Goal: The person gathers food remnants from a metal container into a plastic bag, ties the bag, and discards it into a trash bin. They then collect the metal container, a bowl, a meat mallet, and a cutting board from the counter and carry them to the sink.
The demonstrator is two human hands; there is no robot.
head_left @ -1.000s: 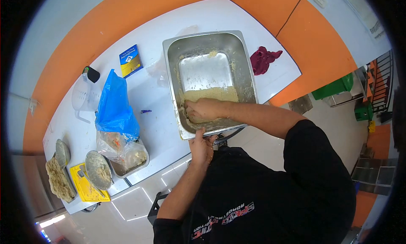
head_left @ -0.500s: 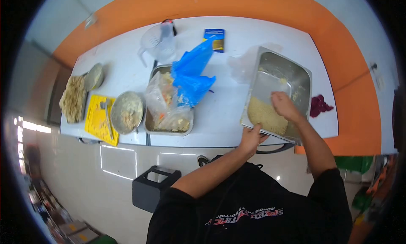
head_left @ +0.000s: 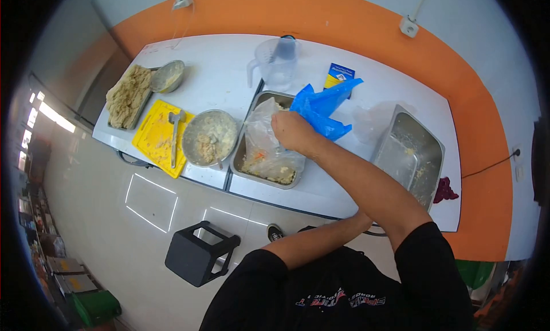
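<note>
My right hand (head_left: 292, 131) is over a metal tray (head_left: 236, 169) at the middle of the table, its fingers curled against a clear plastic bag (head_left: 262, 127). What they hold, if anything, is hidden. Pale crumbly food with orange bits shows in that tray, under and around the bag. A blue plastic bag (head_left: 321, 110) lies just beyond the hand. My left forearm (head_left: 326, 236) passes beneath the right one, which hides the left hand. Near it, at the right, a deep metal tray (head_left: 424, 140) has crumbs stuck to its inside.
Left of the middle tray are a metal bowl (head_left: 216, 114) of pale mixture, a yellow cutting board (head_left: 150, 137) with a utensil (head_left: 174, 139), and a tray of dough (head_left: 129, 96). A clear jug (head_left: 275, 67) and blue-yellow packet (head_left: 339, 76) stand behind. A black stool (head_left: 197, 253) is below.
My right hand has moved left from the crumbs in the right tray to the bag over the middle tray. My left hand has become hidden behind the right forearm. The view has shifted.
</note>
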